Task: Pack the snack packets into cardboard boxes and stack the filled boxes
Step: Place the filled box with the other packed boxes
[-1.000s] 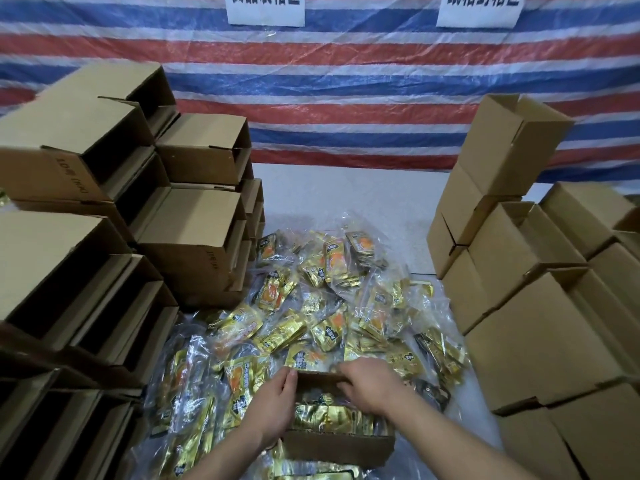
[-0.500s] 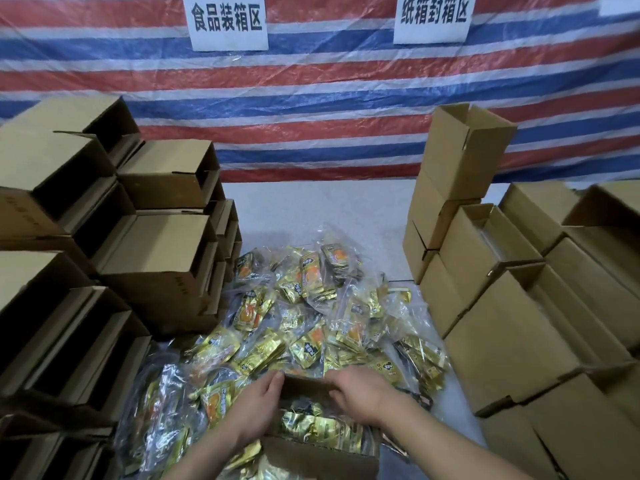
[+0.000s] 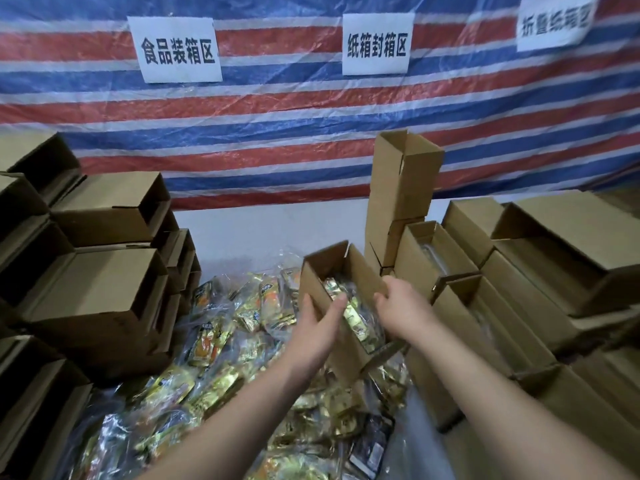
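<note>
A long open cardboard box (image 3: 320, 273) filled with gold snack packets (image 3: 353, 315) is lifted above the table, tilted, its far end raised. My left hand (image 3: 317, 329) grips its left wall, fingers curled over the rim. My right hand (image 3: 401, 308) grips its right wall. Below lies a heap of loose snack packets (image 3: 221, 341) in clear plastic, gold and orange.
Empty open boxes (image 3: 100, 289) are stacked on the left. Filled open boxes (image 3: 491, 306) are stacked on the right, with a tall upright box (image 3: 401, 181) behind them. A striped tarp with white signs (image 3: 176, 50) hangs at the back. The grey tabletop (image 3: 270, 230) shows beyond the heap.
Both hands have lifted the filled box off the packet heap and carried it up and to the right, toward the right stacks. The camera has tilted up.
</note>
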The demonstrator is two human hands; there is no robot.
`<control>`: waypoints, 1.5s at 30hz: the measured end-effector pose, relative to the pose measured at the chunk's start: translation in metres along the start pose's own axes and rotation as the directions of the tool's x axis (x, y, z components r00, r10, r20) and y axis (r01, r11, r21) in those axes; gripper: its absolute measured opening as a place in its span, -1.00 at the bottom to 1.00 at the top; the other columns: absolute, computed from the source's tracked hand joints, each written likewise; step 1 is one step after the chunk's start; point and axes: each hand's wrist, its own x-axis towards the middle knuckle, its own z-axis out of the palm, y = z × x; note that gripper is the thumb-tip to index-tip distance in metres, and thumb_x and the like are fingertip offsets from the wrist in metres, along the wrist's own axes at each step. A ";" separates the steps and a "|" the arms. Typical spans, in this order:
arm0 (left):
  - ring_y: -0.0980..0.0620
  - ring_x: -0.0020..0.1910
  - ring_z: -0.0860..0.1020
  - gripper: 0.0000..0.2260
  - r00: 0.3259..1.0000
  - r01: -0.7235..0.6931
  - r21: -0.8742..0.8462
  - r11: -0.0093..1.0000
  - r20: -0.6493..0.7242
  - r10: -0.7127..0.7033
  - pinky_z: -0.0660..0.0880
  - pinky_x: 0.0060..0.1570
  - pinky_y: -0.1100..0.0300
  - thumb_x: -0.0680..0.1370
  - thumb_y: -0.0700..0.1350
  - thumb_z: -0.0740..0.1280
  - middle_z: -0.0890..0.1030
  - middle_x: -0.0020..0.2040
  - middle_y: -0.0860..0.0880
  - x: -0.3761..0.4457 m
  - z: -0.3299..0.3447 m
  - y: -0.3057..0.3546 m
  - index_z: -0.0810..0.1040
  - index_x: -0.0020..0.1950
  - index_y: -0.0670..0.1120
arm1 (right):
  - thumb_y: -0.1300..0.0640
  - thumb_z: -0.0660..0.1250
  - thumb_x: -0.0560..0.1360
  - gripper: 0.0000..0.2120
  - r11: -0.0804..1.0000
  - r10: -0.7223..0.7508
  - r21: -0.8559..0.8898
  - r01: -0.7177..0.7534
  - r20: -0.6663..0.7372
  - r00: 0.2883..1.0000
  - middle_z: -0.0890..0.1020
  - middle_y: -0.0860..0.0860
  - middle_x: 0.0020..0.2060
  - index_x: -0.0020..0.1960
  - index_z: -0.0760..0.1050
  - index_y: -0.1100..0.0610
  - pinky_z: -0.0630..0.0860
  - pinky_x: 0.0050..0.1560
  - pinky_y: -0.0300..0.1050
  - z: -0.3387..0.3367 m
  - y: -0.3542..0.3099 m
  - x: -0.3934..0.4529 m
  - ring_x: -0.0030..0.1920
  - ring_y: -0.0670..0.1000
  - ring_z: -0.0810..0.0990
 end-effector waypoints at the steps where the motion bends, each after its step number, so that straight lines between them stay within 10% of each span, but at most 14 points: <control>1: 0.09 0.41 0.33 -0.21 1.000 0.004 0.003 1.000 0.010 -0.004 0.18 0.48 0.07 0.53 0.37 0.23 0.26 0.50 0.18 0.007 0.009 0.005 0.02 0.63 0.07 | 0.05 0.19 0.65 -0.58 1.000 0.007 -0.002 -0.007 -0.006 1.000 0.53 0.08 0.35 0.50 0.33 0.08 0.49 0.24 0.06 -0.009 0.000 0.003 0.28 0.16 0.54; 11: -0.18 0.34 0.43 -0.49 0.999 -0.046 0.101 0.994 -0.009 0.047 0.35 0.40 -0.17 0.60 0.14 0.04 0.45 0.41 -0.12 0.059 0.065 0.104 0.23 0.54 0.02 | 0.04 0.15 0.65 -0.60 0.999 -0.002 -0.039 -0.004 -0.154 0.988 0.53 0.10 0.30 0.45 0.35 0.10 0.50 -0.13 -0.06 -0.111 -0.001 0.027 0.10 0.08 0.56; 16: -0.24 0.40 0.38 -0.45 0.998 0.010 0.088 0.996 0.068 -0.017 0.33 0.40 -0.25 0.60 0.14 -0.02 0.39 0.46 -0.16 0.087 0.108 0.139 0.17 0.57 -0.03 | 0.11 0.19 0.62 -0.89 0.994 -0.011 -0.111 -0.015 -0.232 0.973 0.53 -0.01 -0.22 0.04 0.48 0.10 0.32 -0.40 -0.17 -0.163 0.009 0.051 -0.25 -0.03 0.51; 45: -0.19 0.41 0.38 -0.43 0.992 0.095 0.056 0.994 0.079 -0.099 0.33 0.40 -0.19 0.62 0.16 -0.02 0.37 0.49 -0.11 0.189 0.192 0.157 0.15 0.59 -0.04 | 0.27 0.37 0.48 -0.67 0.984 -0.046 -0.174 -0.024 -0.390 0.920 0.60 0.12 0.10 0.24 0.54 0.12 0.40 -0.14 -0.06 -0.194 0.065 0.156 -0.08 0.08 0.45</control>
